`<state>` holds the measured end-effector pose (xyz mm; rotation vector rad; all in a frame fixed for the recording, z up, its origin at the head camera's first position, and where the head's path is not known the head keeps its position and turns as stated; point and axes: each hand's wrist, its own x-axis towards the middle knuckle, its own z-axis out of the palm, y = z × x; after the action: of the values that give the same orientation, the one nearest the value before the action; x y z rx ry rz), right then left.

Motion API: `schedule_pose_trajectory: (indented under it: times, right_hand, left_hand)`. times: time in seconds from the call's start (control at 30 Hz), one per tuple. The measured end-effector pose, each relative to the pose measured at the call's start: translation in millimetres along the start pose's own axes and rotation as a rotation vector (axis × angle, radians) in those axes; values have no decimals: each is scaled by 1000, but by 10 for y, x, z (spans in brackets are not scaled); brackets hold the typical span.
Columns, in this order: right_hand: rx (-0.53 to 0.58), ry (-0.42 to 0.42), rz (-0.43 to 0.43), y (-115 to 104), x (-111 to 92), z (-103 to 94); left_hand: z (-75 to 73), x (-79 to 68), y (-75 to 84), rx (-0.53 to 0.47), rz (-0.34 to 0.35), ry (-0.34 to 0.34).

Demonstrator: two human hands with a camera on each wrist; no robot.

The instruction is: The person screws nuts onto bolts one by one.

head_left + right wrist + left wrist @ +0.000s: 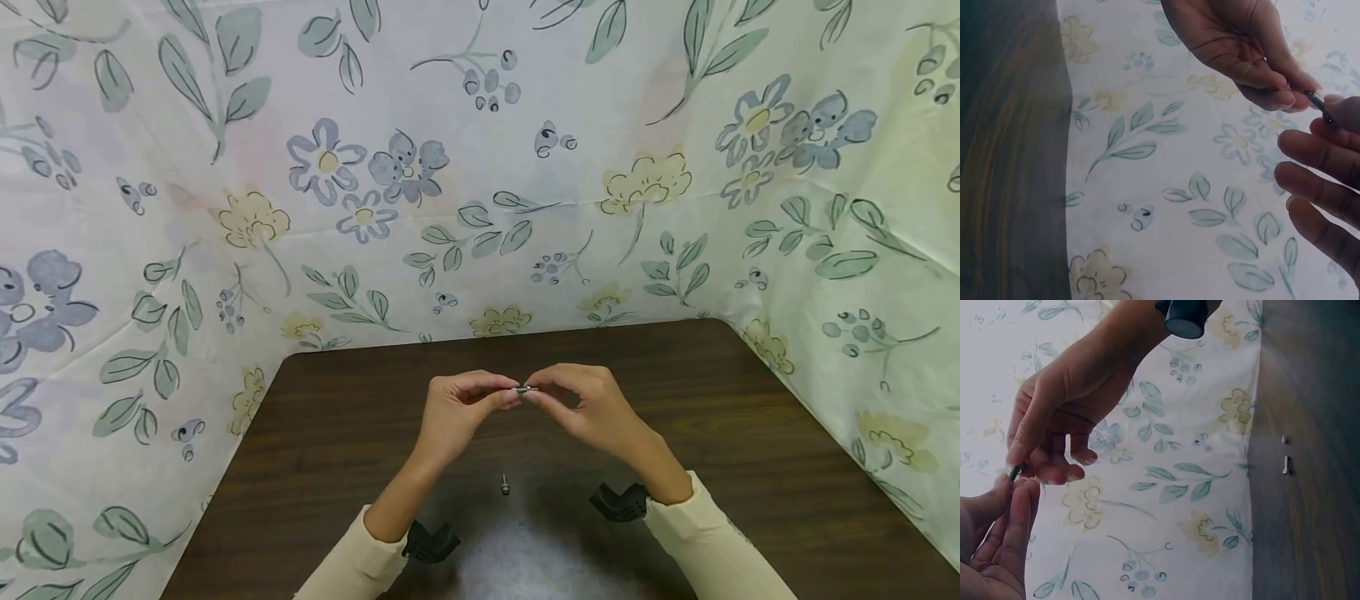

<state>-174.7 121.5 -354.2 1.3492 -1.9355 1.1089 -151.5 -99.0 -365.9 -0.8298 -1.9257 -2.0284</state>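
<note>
Cream sleeves extend over the brown counter, where a small metal bolt lies; beyond it, left grip and right grip are both clamped on one slim metal piece, held between them

Open tabletop stretched to the left of the left hand and to the right of the right hand, leaving a lane on either side of the frame; floral cloth walled off the rear and both flanks, with a strip of wood passable before it at upper center; at mid-frame, fingertips pinching a small metal part barred the way between the hands; below them, the forearms bounded a gap at lower center, where a loose metal piece lay and two black wrist devices jutted inward.
</note>
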Motion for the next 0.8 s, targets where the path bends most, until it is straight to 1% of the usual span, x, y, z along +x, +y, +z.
schedule_pose_trajectory:
  times: [0.27, 0.6, 0.8]
  right_hand:
    - [14, -8, 18, 22, -24, 28]
    - [3, -8, 44, 46, -48, 49]
    - [-30, 40, 63, 14, -15, 21]
  left_hand:
    - [5, -12, -3, -1, 0, -4]
    - [12, -28, -17, -5, -26, -1]
    - [15, -14, 4, 18, -28, 18]
